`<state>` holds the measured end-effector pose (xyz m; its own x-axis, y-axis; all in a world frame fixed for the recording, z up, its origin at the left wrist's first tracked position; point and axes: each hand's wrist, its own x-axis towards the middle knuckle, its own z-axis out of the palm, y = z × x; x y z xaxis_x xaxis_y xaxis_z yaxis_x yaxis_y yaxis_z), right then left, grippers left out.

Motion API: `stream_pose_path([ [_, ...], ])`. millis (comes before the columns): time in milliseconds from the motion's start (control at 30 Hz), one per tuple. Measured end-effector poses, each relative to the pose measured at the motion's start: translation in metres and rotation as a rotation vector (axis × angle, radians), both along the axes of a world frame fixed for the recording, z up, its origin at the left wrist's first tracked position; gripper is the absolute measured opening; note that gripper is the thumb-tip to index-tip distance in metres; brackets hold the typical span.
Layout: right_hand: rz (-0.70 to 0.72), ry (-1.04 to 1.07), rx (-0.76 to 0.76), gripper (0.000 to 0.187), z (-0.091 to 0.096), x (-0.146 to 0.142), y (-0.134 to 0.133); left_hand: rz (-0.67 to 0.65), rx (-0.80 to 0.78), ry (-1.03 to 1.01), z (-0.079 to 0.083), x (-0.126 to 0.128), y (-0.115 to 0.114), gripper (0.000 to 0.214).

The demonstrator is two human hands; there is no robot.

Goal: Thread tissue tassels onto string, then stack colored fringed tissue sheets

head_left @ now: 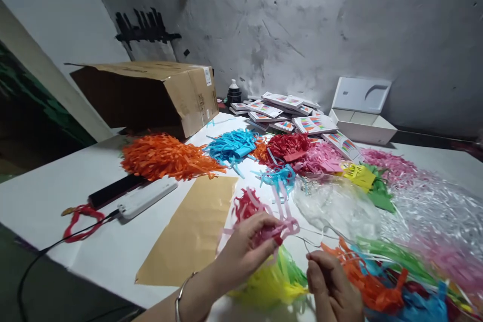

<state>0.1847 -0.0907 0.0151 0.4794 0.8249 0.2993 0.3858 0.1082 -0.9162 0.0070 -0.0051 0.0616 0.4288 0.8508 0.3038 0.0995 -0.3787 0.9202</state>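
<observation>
Pink paper strips are pinched between the thumb and fingers of my left hand. Some strips stick up above the fingers. My right hand is closed on a thin cord that runs up toward the pink strips. Below both hands lies a yellow and green paper tassel. Just behind my left hand is a bunch of red strips. Orange paper fringe lies beside my right hand, mixed with blue and green strips.
An open cardboard box stands at the back left. Orange fringe, blue fringe and red fringe lie across the table. Further back are stacked printed packs and a white box. A power strip lies left of brown paper.
</observation>
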Motion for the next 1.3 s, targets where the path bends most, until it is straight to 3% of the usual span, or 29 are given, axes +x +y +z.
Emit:
stream_pose_path([
  [133,-0.031,-0.018,0.039,0.035,0.012,-0.004,0.002,-0.079,0.03,0.03,-0.011,0.011,-0.005,0.013],
  [367,0.169,-0.099,0.068,0.03,0.017,0.002,0.017,-0.11,0.105,0.057,-0.015,0.015,-0.003,0.021],
  [467,0.055,-0.36,0.164,0.022,0.005,0.014,0.024,0.04,0.124,0.116,-0.016,0.008,0.012,0.024],
  [567,-0.101,-0.671,0.257,0.018,-0.008,0.028,0.029,0.375,0.233,0.199,-0.018,-0.005,0.031,0.022],
  [633,-0.096,-0.749,0.281,0.018,-0.012,0.031,0.03,0.525,0.33,0.232,-0.017,-0.009,0.035,0.021],
  [700,-0.018,-0.713,0.29,0.018,-0.011,0.029,0.028,0.46,0.428,0.26,-0.012,-0.007,0.03,0.025],
  [767,0.051,-0.614,0.292,0.018,-0.008,0.023,0.023,0.197,0.487,0.305,-0.005,0.001,0.018,0.028],
  [833,0.065,-0.503,0.295,0.019,-0.004,0.017,0.018,-0.074,0.44,0.343,0.0,0.011,0.007,0.024],
  [900,0.035,-0.398,0.274,0.021,-0.002,0.014,0.014,-0.185,0.324,0.321,0.004,0.018,0.0,0.023],
  [1067,-0.027,-0.244,0.172,0.023,0.001,0.012,0.005,-0.068,0.119,0.17,0.004,0.017,-0.001,0.026],
  [1300,0.082,-0.265,0.212,0.018,0.002,-0.001,0.0,-0.026,0.132,0.162,0.0,0.017,-0.007,0.02],
])
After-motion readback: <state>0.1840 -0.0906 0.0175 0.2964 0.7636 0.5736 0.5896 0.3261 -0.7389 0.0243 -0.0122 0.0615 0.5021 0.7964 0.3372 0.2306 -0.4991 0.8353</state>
